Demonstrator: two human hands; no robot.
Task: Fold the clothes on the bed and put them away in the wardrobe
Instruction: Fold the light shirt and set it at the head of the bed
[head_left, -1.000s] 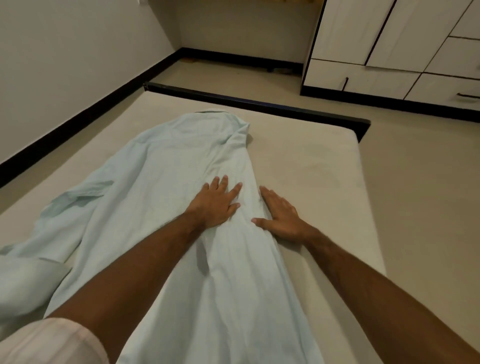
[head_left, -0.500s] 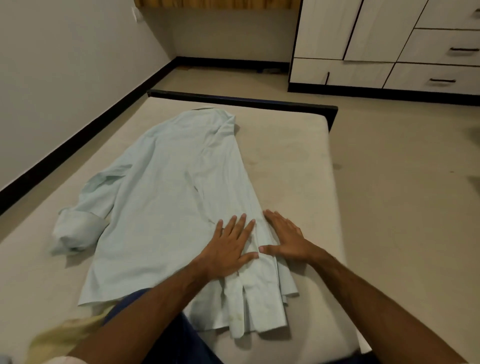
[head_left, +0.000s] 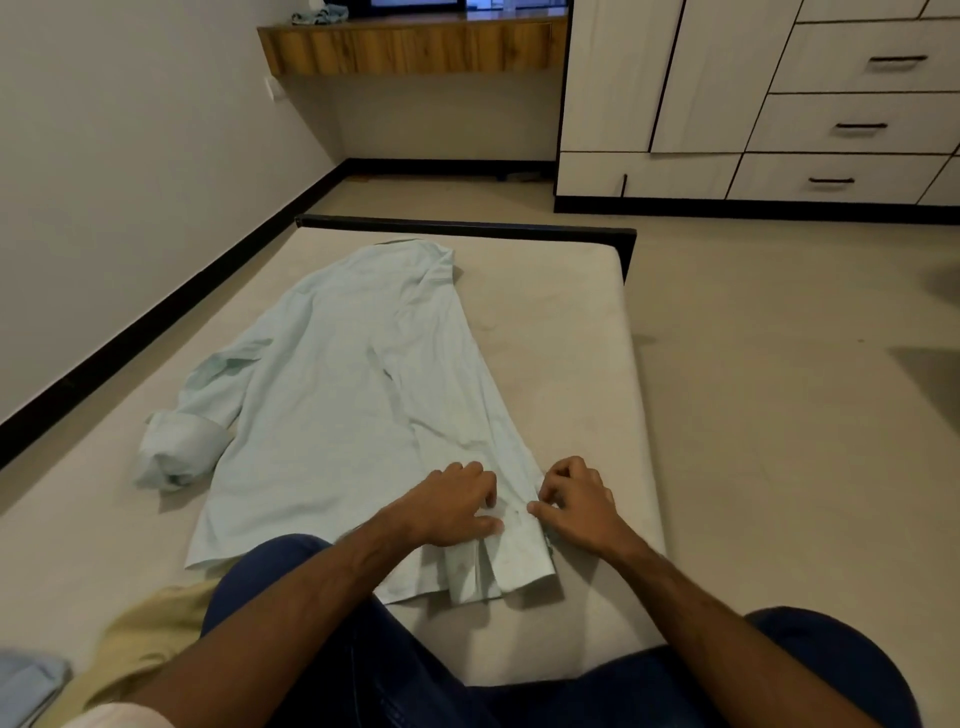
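Note:
A pale mint long-sleeved shirt (head_left: 332, 405) lies lengthwise on the beige bed (head_left: 571, 332), its right side folded over the body and its left sleeve bunched at the cuff (head_left: 176, 457). My left hand (head_left: 452, 504) sits on the shirt near the hem with fingers curled into the cloth. My right hand (head_left: 576, 501) is at the shirt's right edge, fingers curled and pinching the fabric. The white wardrobe (head_left: 769, 104) with drawers stands across the floor at the upper right.
A yellow garment (head_left: 140, 639) and a light blue one (head_left: 26, 686) lie at the bed's near left corner. My blue-trousered legs (head_left: 363, 665) rest on the bed. A wooden shelf (head_left: 415, 47) hangs on the far wall. The left wall runs along the bed.
Both hands slid down the shirt toward the hem and went from flat, spread fingers to curled fingers gathering the cloth. The view has pulled back, showing more of the room.

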